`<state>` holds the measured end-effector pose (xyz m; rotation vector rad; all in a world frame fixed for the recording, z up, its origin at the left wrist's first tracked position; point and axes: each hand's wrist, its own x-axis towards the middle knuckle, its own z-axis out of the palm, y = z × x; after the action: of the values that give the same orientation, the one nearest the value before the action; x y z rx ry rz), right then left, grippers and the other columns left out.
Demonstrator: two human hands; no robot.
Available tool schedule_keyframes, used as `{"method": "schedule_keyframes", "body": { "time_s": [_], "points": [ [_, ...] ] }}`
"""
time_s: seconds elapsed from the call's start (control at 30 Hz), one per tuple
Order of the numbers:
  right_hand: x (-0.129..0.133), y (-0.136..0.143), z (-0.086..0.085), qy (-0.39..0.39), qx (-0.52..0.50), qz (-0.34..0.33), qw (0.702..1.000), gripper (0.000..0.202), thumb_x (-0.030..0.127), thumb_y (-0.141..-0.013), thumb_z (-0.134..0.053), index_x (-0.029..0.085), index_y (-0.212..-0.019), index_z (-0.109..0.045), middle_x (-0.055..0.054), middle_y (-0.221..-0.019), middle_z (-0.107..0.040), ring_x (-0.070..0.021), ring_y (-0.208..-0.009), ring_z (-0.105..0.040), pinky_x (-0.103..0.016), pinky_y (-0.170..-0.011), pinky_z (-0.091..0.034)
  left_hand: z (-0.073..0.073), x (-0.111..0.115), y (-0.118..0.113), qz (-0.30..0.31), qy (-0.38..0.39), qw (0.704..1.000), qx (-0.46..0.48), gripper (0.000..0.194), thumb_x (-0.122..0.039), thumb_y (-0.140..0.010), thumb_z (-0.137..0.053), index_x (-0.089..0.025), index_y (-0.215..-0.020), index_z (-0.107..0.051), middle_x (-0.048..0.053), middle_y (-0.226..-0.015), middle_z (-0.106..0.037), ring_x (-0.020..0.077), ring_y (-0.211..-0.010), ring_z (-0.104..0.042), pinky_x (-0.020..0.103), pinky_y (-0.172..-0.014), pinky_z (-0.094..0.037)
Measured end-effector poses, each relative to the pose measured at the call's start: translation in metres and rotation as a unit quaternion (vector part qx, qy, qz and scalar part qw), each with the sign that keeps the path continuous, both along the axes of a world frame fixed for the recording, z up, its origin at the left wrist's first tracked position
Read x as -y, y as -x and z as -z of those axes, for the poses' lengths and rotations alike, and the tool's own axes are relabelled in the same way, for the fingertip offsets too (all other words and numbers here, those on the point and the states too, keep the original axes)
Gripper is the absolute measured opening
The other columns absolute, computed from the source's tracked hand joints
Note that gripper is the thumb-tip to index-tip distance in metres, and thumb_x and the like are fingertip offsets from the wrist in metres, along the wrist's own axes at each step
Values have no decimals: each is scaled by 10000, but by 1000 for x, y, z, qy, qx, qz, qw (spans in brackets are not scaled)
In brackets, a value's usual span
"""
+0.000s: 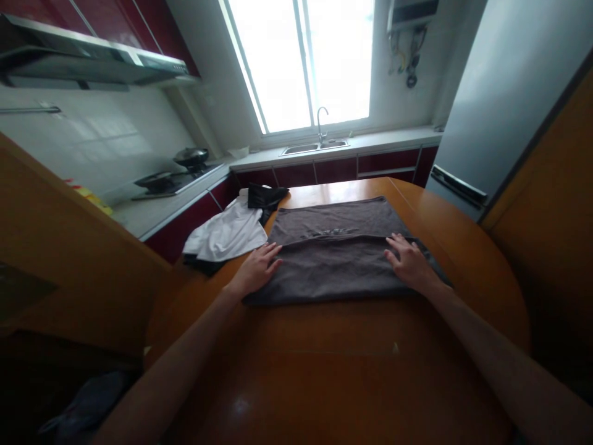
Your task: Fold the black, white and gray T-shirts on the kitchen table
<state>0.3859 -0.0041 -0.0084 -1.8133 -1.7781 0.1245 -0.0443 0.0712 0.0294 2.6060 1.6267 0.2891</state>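
Note:
A dark grey garment [333, 272], perhaps a T-shirt, lies on the wooden table with its near part folded over toward the far side. Part of a printed mark shows just beyond the fold's edge. My left hand [257, 269] rests on the garment's left side near the fold, fingers stretched out. On the right side, my right hand [410, 262] lies on the folded layer with its fingers spread. Neither hand grips the cloth.
The round wooden table [324, 377] carries a pile of white clothes [227, 232] and black clothes [266, 196] at its left edge. Beyond stand a counter with a sink [301, 149] and a stove [178, 181]. A fridge [500, 105] is at the right.

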Motion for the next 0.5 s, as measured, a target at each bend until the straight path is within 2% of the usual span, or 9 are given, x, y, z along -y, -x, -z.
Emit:
{"method": "schedule_keyframes", "body": {
  "time_s": [0.07, 0.13, 0.23, 0.33, 0.4, 0.5],
  "points": [
    [4, 6, -7, -46, -36, -28, 998, 475, 332, -967, -441, 125, -1342, -645, -167, -1517, -509, -300, -1459, -410, -546, -1216, -282, 12, 2, 13, -3, 28, 1000, 0, 637, -554, -999, -373, -190, -1510, -483, 99, -1625, -367, 322, -1525, -275, 561, -1214, -271],
    [11, 10, -19, -100, -74, -54, 991, 414, 316, -956, -471, 145, -1256, -700, -156, -1452, -582, -293, -1417, -472, -524, -1200, -334, 14, 3, 27, 0, 27, 999, 45, 669, -592, -998, -366, -173, -1506, -484, 123, -1619, -374, 327, -1524, -275, 562, -1207, -289],
    [25, 7, -45, -169, -113, -62, 977, 333, 313, -950, -512, 203, -1168, -738, -111, -1336, -672, -283, -1312, -578, -489, -1146, -426, -4, 7, 49, 26, -25, 991, 128, 646, -621, -986, -431, -184, -1447, -548, 125, -1556, -473, 298, -1479, -376, 476, -1216, -314],
    [41, -7, -62, -182, -98, -72, 976, 272, 322, -947, -543, 240, -1099, -752, -78, -1234, -708, -277, -1178, -654, -461, -1062, -501, -26, 24, 70, 82, -23, 988, 131, 529, -588, -951, -558, -239, -1341, -639, 98, -1441, -581, 286, -1348, -535, 443, -1168, -402],
    [52, -24, -60, -164, -66, -89, 980, 234, 333, -943, -564, 248, -1046, -757, -73, -1176, -712, -271, -1105, -674, -438, -998, -536, -32, 39, 80, 121, -2, 987, 110, 445, -542, -928, -625, -268, -1273, -685, 86, -1347, -634, 279, -1259, -599, 417, -1097, -481],
    [64, -53, -40, -124, -12, -118, 985, 219, 374, -947, -586, 253, -1005, -759, -79, -1109, -705, -266, -1037, -677, -417, -917, -561, -25, 59, 89, 166, 28, 983, 71, 377, -463, -900, -691, -292, -1236, -706, 78, -1255, -664, 272, -1186, -632, 373, -1010, -545]
  ]
}}
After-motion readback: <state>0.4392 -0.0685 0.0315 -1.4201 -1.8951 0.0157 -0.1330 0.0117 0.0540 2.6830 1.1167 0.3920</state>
